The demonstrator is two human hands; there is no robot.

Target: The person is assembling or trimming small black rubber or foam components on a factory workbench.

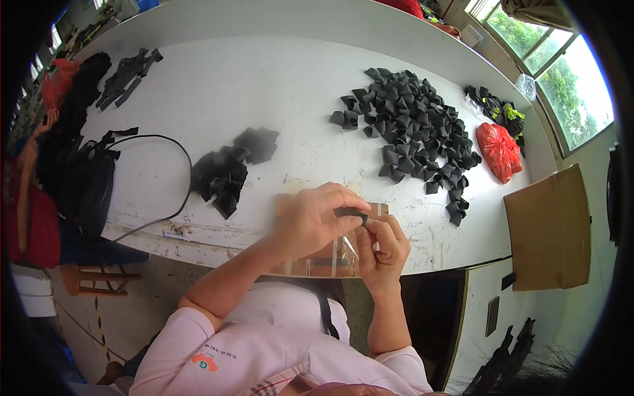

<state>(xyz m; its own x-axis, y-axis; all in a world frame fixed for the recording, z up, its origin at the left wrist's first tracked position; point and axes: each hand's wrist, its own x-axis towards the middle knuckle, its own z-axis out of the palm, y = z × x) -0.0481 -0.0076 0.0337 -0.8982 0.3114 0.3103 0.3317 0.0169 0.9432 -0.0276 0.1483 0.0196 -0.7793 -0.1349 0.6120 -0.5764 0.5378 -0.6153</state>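
Observation:
Close to the table's front edge, a small black piece of folded fabric (350, 213) is pinched between my two hands. My left hand (316, 216) grips its left end with thumb and fingers. The fingertips of my right hand (384, 249) are pressed on its right end. Beneath both hands lies a brown board (300, 265) covered with clear tape. To the left rests a heap of flat black fabric pieces (228, 175). At the right, a large pile of small folded black pieces (413, 119) spreads across the white table (277, 79).
A red plastic bag (498, 152) sits beyond the folded pile, and a cardboard box (551, 231) stands at the right edge. Black strips (129, 76) lie at the far left. A black cable (188, 165) loops over the table. At the left, another person's arm (28, 165) shows.

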